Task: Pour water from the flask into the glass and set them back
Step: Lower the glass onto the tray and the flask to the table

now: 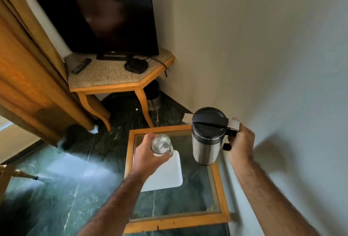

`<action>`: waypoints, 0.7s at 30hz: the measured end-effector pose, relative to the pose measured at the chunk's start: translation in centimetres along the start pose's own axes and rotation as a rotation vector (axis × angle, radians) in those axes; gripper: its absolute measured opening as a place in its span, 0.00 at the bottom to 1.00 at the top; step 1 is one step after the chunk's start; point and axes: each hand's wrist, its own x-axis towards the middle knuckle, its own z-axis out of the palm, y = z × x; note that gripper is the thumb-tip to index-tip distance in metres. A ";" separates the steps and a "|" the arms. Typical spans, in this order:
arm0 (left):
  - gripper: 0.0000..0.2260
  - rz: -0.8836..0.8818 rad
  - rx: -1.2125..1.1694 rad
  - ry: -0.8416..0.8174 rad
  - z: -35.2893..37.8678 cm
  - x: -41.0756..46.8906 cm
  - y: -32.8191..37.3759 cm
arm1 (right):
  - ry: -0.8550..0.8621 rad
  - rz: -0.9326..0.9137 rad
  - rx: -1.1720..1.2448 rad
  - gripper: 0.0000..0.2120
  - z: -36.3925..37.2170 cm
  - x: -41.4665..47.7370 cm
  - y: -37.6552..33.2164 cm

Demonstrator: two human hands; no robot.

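A steel flask (204, 145) with a black lid hangs upright in the air over the small glass-topped table (220, 188). My right hand (240, 141) grips its black handle from the right. To its left, my left hand (148, 153) holds a clear drinking glass (162, 145) from the side, above a white tray (165, 177) on the table. The glass looks to hold some water; how much I cannot tell. Flask and glass are apart, roughly a hand's width between them.
The wall runs close along the right. Beyond the small table stands a wooden corner table (113, 77) with a television (98, 17), a remote (82, 65) and a black box. A metal bin (154, 98) sits beneath it. Orange curtains (28, 70) hang at left over dark green floor.
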 end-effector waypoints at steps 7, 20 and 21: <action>0.32 -0.054 0.116 -0.021 4.9 3.0 -7.9 | 0.041 0.047 0.077 0.10 -1.9 4.1 8.9; 0.34 -0.112 0.218 -0.105 12.8 6.1 -21.2 | 0.074 0.181 0.142 0.15 -4.4 12.6 22.6; 0.34 -0.115 0.229 -0.108 13.3 6.3 -21.9 | 0.077 0.183 0.136 0.14 -4.6 12.9 23.1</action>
